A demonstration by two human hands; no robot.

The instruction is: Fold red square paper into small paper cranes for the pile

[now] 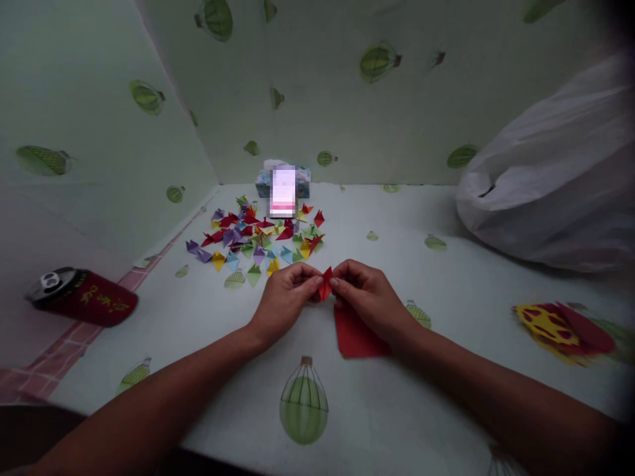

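A small folded piece of red origami paper (pixel 325 284) is pinched between my two hands, just above the table. My left hand (pixel 290 294) grips its left side between thumb and fingers. The right side is held the same way by my right hand (pixel 370 294). Under my right hand lies a red square of paper (pixel 360 334), partly covered by the hand and wrist. Beyond my hands, many small folded paper cranes (pixel 258 238) in red, purple, yellow, green, blue and orange are spread over the table.
A lit phone (pixel 283 192) leans against a tissue box (pixel 303 182) at the back. To the left stands a red drink can (pixel 89 297). A white plastic bag (pixel 550 178) bulges at the right, with a yellow and red item (pixel 565 330) in front of it.
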